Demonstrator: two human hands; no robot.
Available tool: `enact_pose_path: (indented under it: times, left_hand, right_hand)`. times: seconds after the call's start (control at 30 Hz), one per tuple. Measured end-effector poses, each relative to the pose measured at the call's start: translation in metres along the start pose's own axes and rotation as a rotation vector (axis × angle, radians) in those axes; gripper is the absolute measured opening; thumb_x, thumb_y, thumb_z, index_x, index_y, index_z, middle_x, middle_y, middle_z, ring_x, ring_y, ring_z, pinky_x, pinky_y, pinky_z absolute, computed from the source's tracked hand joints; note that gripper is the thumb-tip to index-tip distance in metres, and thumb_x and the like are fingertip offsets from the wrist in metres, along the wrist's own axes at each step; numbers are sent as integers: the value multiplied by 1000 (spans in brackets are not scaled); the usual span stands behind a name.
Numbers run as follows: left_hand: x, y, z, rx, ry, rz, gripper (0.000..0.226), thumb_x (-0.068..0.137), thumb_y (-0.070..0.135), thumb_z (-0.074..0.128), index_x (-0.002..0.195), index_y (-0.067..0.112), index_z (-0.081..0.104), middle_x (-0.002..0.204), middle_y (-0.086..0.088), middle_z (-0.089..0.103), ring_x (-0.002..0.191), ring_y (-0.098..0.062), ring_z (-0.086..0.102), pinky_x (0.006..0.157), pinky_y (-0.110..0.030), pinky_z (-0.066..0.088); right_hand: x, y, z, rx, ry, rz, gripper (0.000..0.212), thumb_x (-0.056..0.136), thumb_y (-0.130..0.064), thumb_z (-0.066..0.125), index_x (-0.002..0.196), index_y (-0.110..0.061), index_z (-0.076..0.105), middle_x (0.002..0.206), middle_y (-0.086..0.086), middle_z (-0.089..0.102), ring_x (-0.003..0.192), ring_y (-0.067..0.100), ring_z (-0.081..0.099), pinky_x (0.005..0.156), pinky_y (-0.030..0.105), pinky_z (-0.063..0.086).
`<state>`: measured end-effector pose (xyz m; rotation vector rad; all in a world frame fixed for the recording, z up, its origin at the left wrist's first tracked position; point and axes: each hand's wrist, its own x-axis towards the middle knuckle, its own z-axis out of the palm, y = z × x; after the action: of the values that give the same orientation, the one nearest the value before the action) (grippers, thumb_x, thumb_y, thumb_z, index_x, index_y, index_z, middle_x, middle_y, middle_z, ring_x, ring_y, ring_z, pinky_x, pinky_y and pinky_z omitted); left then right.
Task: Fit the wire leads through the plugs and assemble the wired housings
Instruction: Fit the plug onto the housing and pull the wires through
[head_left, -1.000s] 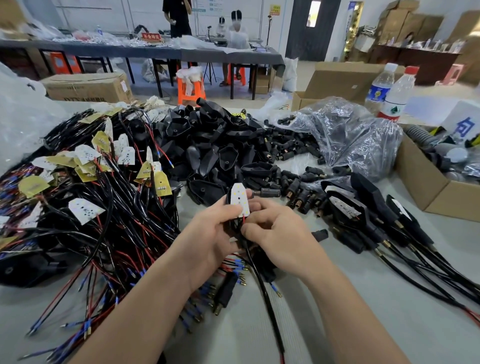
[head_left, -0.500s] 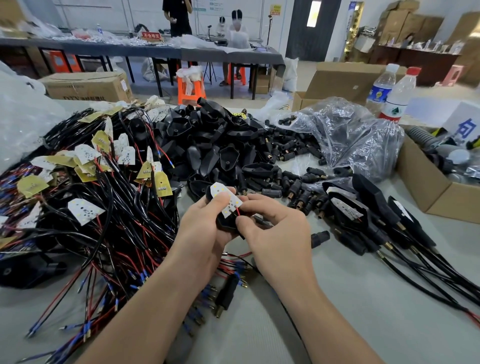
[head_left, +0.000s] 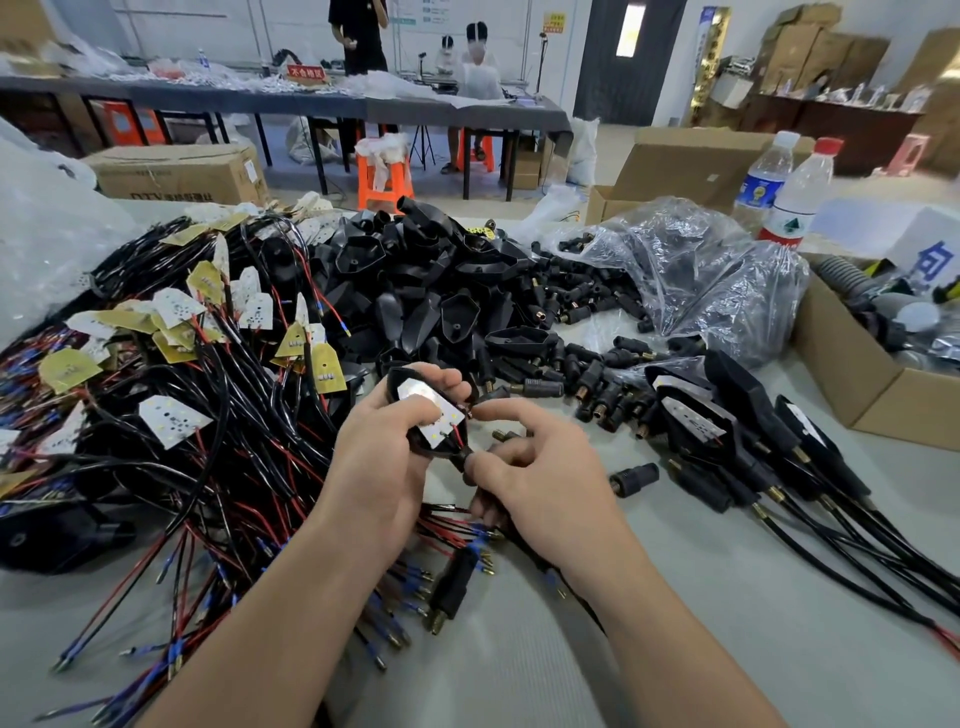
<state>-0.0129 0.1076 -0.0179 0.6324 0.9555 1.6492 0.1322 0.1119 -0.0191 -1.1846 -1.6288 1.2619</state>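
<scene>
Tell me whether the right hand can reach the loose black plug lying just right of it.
Probably yes: the plug lies alone beside the right hand, nothing between; but its fingers pinch the housing.

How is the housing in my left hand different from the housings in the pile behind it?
The held housing carries a white board with a red wire; the piled housings show bare black insides. The left hand grips the held housing and the right hand pinches at its narrow end; the piled housings lie loose in a heap. Both are black tapered shells.
</scene>
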Motion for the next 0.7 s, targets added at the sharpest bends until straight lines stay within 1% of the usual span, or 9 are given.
enact_pose_path:
  times: [0.07,0.17,0.27,0.33,0.43,0.5,0.57,0.63,0.7]
  left_hand:
    - [1,1,-2,108,-5,-3,40,89,-12,45,85,14,75,103,-10,77,96,-21,75,77,-36,63]
    - [-1,0,-2,266,-6,-11,27,97,2,53,90,15,76,105,-13,77,94,-27,77,79,-44,63]
    - [-1,-1,-2,287,2,-2,29,101,2,54,88,16,76,103,-15,78,94,-30,77,83,-49,63]
    - [0,-1,-4,295,15,28,30,101,2,57,86,19,77,99,-13,78,92,-31,77,79,-46,63]
    - [0,0,-4,312,39,69,27,98,3,63,86,22,79,97,-14,78,90,-32,77,69,-36,63]
    - [0,-1,-4,308,47,70,27,96,2,66,85,22,80,97,-15,78,91,-32,77,67,-33,63]
    - [1,-2,-4,291,62,68,27,95,1,67,85,22,81,96,-13,79,91,-31,78,68,-32,63]
    - [3,-1,-6,252,91,56,20,95,2,67,89,16,80,98,-14,79,92,-31,78,69,-32,63]
    - [7,1,-8,213,131,40,13,96,2,66,94,9,76,99,-16,78,94,-33,77,69,-33,63]
  right_hand:
    - [2,3,-2,-45,71,-8,26,85,-8,71,101,-28,70,67,-2,75,53,13,68,56,25,54]
    - [5,8,-6,-172,160,-53,21,83,-10,76,94,-27,77,70,-10,74,64,10,70,66,28,57]
    - [8,9,-10,-272,199,-104,18,82,-14,78,92,-29,77,70,-17,71,65,3,66,64,18,52]
    - [8,8,-13,-293,181,-119,17,80,-15,77,90,-29,76,68,-18,70,63,3,65,62,15,50]
    - [9,8,-16,-349,141,-137,18,79,-12,76,85,-28,76,67,-16,70,61,6,64,59,14,46]
    - [10,8,-19,-351,144,-135,15,79,-12,76,84,-27,77,66,-15,70,58,5,61,56,13,43]
    - [10,7,-21,-354,160,-120,9,81,-19,78,78,-26,76,63,-14,68,51,1,56,51,12,39]
    - [9,6,-26,-375,165,-104,11,81,-26,79,71,-27,75,58,-13,67,48,0,53,49,11,38]
    - [9,4,-32,-374,132,-71,11,81,-27,80,71,-28,76,59,-11,68,49,0,54,50,12,41]
